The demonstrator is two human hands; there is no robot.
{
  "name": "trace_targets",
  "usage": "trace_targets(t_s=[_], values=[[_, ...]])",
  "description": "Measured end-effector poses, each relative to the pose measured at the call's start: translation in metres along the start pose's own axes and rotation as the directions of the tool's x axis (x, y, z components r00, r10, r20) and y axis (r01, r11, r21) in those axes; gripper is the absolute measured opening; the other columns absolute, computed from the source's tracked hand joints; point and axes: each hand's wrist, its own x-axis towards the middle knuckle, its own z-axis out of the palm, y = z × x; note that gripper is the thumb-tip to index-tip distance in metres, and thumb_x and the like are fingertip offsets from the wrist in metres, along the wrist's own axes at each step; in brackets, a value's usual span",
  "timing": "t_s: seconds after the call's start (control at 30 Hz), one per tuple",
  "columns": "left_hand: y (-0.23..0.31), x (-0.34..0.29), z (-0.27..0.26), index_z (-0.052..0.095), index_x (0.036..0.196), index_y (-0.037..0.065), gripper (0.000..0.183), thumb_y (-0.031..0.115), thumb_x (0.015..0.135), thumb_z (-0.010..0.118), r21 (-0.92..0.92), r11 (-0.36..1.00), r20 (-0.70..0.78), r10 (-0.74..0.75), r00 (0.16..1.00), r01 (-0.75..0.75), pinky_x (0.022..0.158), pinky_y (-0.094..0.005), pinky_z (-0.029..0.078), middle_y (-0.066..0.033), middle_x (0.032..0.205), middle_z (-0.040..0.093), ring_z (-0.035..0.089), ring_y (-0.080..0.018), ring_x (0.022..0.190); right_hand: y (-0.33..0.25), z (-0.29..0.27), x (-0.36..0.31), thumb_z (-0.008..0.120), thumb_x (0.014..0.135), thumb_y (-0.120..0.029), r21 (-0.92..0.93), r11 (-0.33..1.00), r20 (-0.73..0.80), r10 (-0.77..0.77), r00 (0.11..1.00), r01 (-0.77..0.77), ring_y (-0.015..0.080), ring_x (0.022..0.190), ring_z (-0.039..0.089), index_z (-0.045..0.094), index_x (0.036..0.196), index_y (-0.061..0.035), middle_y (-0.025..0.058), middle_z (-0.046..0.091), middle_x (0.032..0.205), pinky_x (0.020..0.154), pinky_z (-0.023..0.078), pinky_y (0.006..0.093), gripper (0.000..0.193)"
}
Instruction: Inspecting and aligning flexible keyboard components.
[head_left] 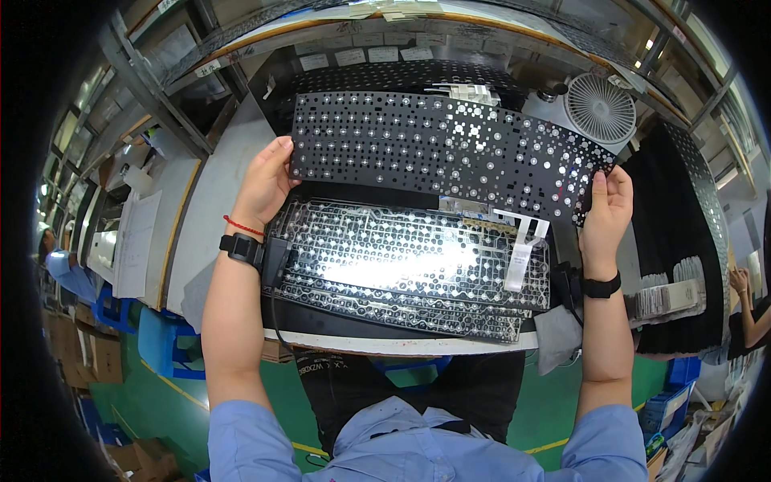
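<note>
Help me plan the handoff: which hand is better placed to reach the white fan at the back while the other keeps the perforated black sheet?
Right, probably. The right hand grips the perforated black sheet at the end just below the white fan; the left hand holds the far end.

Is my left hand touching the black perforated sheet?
Touching. The head view shows the left hand gripping the left edge of the black sheet, thumb on top. The right hand holds its other end.

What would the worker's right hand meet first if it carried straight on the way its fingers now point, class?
Probably the white round fan: the right hand, gripping the black perforated sheet, points up toward it, though depth is unclear.
</note>
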Motion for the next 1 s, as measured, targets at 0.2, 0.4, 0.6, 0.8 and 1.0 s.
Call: trace_targets(t_s=[0.2, 0.4, 0.6, 0.8, 1.0], values=[[0.005, -0.007, 0.008, 0.060, 0.107, 0.008, 0.023, 0.026, 0.103, 0.046, 0.143, 0.988, 0.039, -0.066, 0.997, 0.059, 0.054, -0.0165, 0.043, 0.0034, 0.081, 0.063, 0.054, -0.0030, 0.061, 0.000, 0.001, 0.001, 0.049, 0.100, -0.005, 0.054, 0.991, 0.047, 0.123, 0.991, -0.125, 0.0074, 0.086, 0.060, 0.051, 0.114, 0.0016, 0.0061, 0.065, 0.100, 0.077, 0.049, 0.0214, 0.016], [0.006, -0.006, 0.008, 0.061, 0.107, 0.008, 0.022, 0.026, 0.102, 0.049, 0.121, 0.992, 0.005, -0.047, 0.999, 0.046, 0.049, -0.0139, 0.041, 0.0046, 0.081, 0.062, 0.049, 0.0005, 0.056, 0.003, -0.003, 0.001, 0.049, 0.100, -0.007, 0.103, 0.958, 0.094, 0.257, 0.962, -0.267, 0.0090, 0.088, 0.063, 0.050, 0.117, 0.0014, 0.0071, 0.066, 0.102, 0.079, 0.051, 0.0225, 0.019], [-0.004, 0.005, -0.016, 0.061, 0.109, 0.007, 0.022, 0.026, 0.101, 0.052, -0.034, 0.999, 0.016, 0.032, 0.999, -0.032, 0.052, -0.0131, 0.041, 0.0042, 0.087, 0.063, 0.051, 0.0010, 0.063, -0.010, 0.002, -0.001, 0.049, 0.101, -0.014, 0.138, 0.933, 0.161, 0.311, 0.937, -0.333, 0.0103, 0.078, 0.064, 0.048, 0.124, -0.0006, 0.0076, 0.066, 0.098, 0.069, 0.052, 0.0224, 0.026], [0.000, 0.010, -0.013, 0.047, 0.134, -0.004, 0.039, 0.017, 0.102, 0.049, -0.292, 0.938, -0.270, 0.108, 0.957, -0.188, 0.089, -0.0218, 0.055, -0.0131, 0.119, 0.063, 0.066, -0.0170, 0.101, -0.008, -0.001, 0.000, 0.054, 0.099, -0.018, -0.103, 0.934, 0.202, 0.357, 0.912, -0.343, 0.0095, 0.071, 0.061, 0.050, 0.124, -0.0028, 0.0058, 0.065, 0.096, 0.064, 0.048, 0.0210, 0.030], [-0.009, 0.013, -0.045, 0.056, 0.123, 0.001, 0.030, 0.019, 0.099, 0.056, -0.226, 0.962, -0.189, 0.113, 0.975, -0.155, 0.078, -0.0199, 0.054, -0.0068, 0.103, 0.064, 0.063, -0.0120, 0.094, -0.004, -0.003, -0.007, 0.077, 0.081, -0.015, -0.560, 0.814, 0.571, 0.512, 0.642, -0.151, 0.0092, 0.075, 0.053, 0.060, 0.108, -0.0022, 0.0008, 0.059, 0.087, 0.072, 0.044, 0.0215, 0.034]])
